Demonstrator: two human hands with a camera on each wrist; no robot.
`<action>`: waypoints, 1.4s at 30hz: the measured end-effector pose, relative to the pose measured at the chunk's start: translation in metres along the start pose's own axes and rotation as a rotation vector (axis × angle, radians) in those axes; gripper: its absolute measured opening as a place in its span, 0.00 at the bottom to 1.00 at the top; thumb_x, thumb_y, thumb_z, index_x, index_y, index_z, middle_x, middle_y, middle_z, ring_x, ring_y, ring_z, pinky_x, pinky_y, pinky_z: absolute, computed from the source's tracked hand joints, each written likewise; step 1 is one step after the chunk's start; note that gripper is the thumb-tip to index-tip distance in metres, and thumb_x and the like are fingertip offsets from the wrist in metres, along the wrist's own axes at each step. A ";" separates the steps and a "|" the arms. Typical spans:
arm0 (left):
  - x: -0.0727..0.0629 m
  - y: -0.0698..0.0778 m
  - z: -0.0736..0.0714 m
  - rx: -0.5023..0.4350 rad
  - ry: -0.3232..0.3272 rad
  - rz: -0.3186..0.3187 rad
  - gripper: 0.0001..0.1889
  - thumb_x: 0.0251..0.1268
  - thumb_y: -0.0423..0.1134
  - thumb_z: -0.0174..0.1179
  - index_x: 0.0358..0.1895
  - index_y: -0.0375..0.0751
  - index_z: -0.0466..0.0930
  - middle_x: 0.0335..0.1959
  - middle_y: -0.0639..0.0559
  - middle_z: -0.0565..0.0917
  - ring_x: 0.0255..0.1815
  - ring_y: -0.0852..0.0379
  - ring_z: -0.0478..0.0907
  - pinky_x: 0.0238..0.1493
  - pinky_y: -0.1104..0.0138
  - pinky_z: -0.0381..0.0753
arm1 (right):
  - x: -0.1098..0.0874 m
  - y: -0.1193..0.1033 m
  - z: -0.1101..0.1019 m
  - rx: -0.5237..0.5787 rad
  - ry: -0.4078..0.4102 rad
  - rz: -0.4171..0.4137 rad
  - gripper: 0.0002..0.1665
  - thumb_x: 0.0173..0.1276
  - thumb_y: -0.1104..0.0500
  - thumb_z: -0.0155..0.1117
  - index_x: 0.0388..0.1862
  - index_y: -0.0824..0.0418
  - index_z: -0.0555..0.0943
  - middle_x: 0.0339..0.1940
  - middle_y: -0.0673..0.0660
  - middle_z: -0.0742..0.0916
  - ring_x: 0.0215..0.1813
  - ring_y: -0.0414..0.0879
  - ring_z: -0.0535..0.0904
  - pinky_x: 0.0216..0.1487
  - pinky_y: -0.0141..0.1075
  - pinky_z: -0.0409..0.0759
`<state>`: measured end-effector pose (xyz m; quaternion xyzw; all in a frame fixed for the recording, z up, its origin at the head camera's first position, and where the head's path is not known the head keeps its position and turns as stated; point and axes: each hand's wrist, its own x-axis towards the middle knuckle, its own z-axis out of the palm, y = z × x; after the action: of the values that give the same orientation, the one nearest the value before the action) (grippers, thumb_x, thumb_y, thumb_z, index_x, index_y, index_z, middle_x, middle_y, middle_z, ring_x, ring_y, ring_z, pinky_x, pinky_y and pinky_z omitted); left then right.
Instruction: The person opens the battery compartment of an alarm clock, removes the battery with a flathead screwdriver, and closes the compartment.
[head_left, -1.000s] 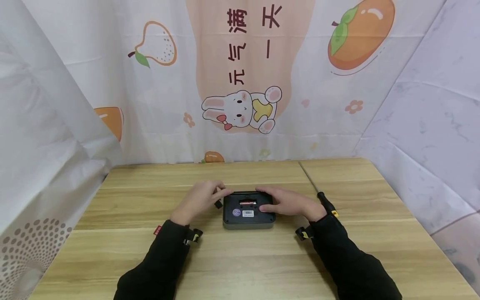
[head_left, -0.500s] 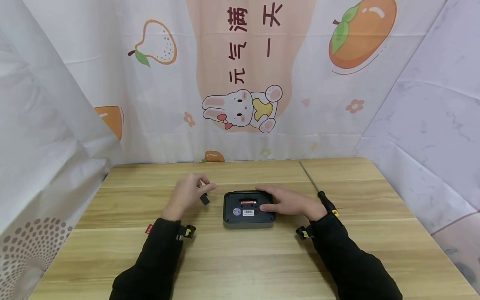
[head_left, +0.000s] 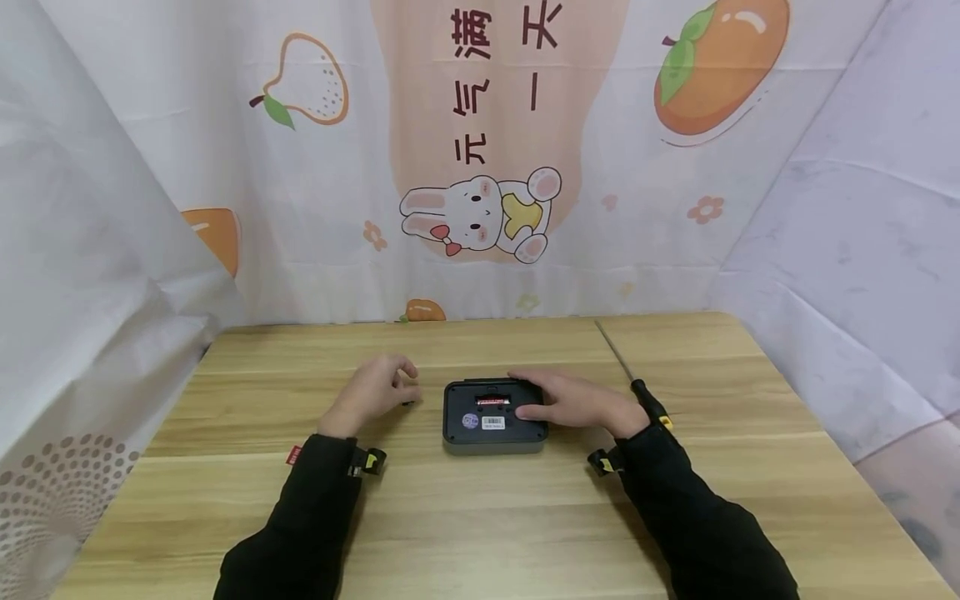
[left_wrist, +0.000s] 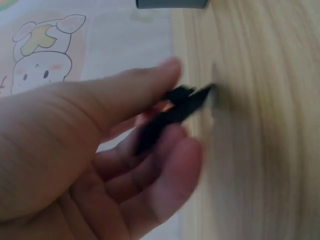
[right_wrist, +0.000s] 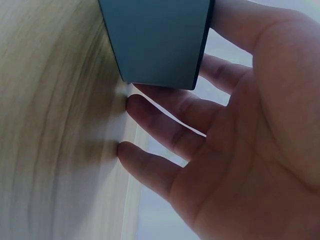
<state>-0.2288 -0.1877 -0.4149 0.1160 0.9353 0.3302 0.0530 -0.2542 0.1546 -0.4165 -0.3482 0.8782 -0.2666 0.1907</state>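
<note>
A black box-shaped device (head_left: 457, 433) lies on the table with its back up, showing a label and a round sticker. In its uncovered compartment a red battery (head_left: 492, 400) is visible. My right hand (head_left: 581, 402) holds the device's right end, thumb on top and fingers along the far side; the right wrist view shows the grey side (right_wrist: 157, 40). To the left of the device, my left hand (head_left: 370, 393) pinches a small black battery cover (left_wrist: 167, 120) between thumb and fingers, low over the wood. The head view mostly hides the cover behind the fingers.
A screwdriver (head_left: 651, 404) with a black and yellow handle lies beyond the right wrist, its shaft pointing to the table's back edge. The wooden table (head_left: 480, 525) ends at a printed curtain (head_left: 330, 208).
My left hand has drawn away from the device to the left with the battery cover, then lowered it towards the table. The right hand keeps its hold on the device.
</note>
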 end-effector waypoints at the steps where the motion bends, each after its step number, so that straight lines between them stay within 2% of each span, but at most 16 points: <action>1: 0.000 -0.001 0.000 -0.004 -0.028 0.001 0.13 0.63 0.36 0.72 0.47 0.34 0.84 0.21 0.52 0.78 0.21 0.58 0.72 0.26 0.65 0.70 | 0.000 0.000 0.000 0.000 0.000 0.001 0.43 0.75 0.42 0.63 0.80 0.59 0.62 0.76 0.60 0.70 0.75 0.54 0.66 0.72 0.51 0.64; 4: 0.000 -0.002 0.000 -0.002 -0.089 0.009 0.15 0.62 0.35 0.72 0.49 0.33 0.83 0.23 0.51 0.79 0.23 0.57 0.73 0.28 0.64 0.71 | 0.001 -0.001 0.000 -0.004 -0.001 -0.003 0.43 0.75 0.42 0.62 0.80 0.60 0.62 0.76 0.60 0.71 0.75 0.54 0.67 0.72 0.51 0.65; 6: 0.000 -0.002 0.000 0.014 -0.114 0.013 0.16 0.61 0.36 0.73 0.49 0.34 0.83 0.27 0.51 0.81 0.28 0.56 0.75 0.34 0.62 0.75 | 0.000 -0.001 0.000 -0.002 -0.003 0.000 0.43 0.75 0.43 0.63 0.80 0.61 0.62 0.76 0.60 0.71 0.75 0.54 0.67 0.72 0.51 0.65; 11: 0.001 -0.001 0.001 0.061 -0.125 0.007 0.18 0.60 0.32 0.73 0.53 0.35 0.82 0.44 0.43 0.85 0.47 0.47 0.81 0.50 0.53 0.79 | -0.002 0.001 0.000 0.009 -0.006 0.008 0.43 0.75 0.43 0.63 0.80 0.60 0.61 0.76 0.60 0.70 0.76 0.55 0.66 0.72 0.51 0.64; 14: -0.001 -0.002 0.002 0.084 -0.116 -0.005 0.18 0.62 0.29 0.71 0.55 0.35 0.82 0.48 0.39 0.84 0.53 0.42 0.81 0.53 0.51 0.79 | -0.003 0.002 0.001 0.012 -0.010 0.011 0.44 0.75 0.42 0.62 0.81 0.60 0.61 0.77 0.60 0.69 0.76 0.54 0.64 0.73 0.50 0.63; 20: -0.005 -0.006 0.002 0.118 -0.082 -0.035 0.12 0.64 0.30 0.69 0.50 0.35 0.83 0.47 0.40 0.84 0.52 0.43 0.80 0.53 0.51 0.78 | -0.004 0.000 0.003 0.010 -0.012 0.018 0.44 0.75 0.41 0.62 0.81 0.58 0.61 0.77 0.59 0.69 0.76 0.54 0.64 0.73 0.50 0.63; 30: -0.010 -0.013 0.003 0.163 -0.054 -0.020 0.12 0.64 0.32 0.69 0.49 0.35 0.84 0.45 0.44 0.83 0.48 0.46 0.78 0.53 0.51 0.76 | -0.001 -0.001 0.005 0.027 -0.029 0.010 0.44 0.75 0.42 0.63 0.81 0.60 0.61 0.76 0.60 0.70 0.75 0.53 0.66 0.72 0.50 0.65; 36: -0.007 -0.019 0.004 0.161 -0.098 0.052 0.11 0.68 0.32 0.66 0.51 0.35 0.84 0.48 0.43 0.82 0.53 0.44 0.76 0.56 0.49 0.75 | -0.001 0.000 0.002 0.015 -0.031 0.015 0.43 0.75 0.44 0.63 0.80 0.60 0.61 0.76 0.60 0.70 0.74 0.53 0.67 0.71 0.50 0.66; 42: 0.002 -0.024 -0.010 0.087 -0.183 0.066 0.14 0.68 0.36 0.67 0.52 0.34 0.80 0.51 0.39 0.76 0.55 0.42 0.73 0.58 0.48 0.73 | 0.000 -0.001 -0.004 0.027 -0.030 0.012 0.44 0.75 0.42 0.63 0.81 0.60 0.60 0.77 0.61 0.70 0.75 0.54 0.66 0.72 0.50 0.65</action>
<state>-0.2367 -0.2115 -0.4225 0.1783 0.9358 0.2787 0.1221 -0.2555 0.1557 -0.4128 -0.3442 0.8736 -0.2721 0.2105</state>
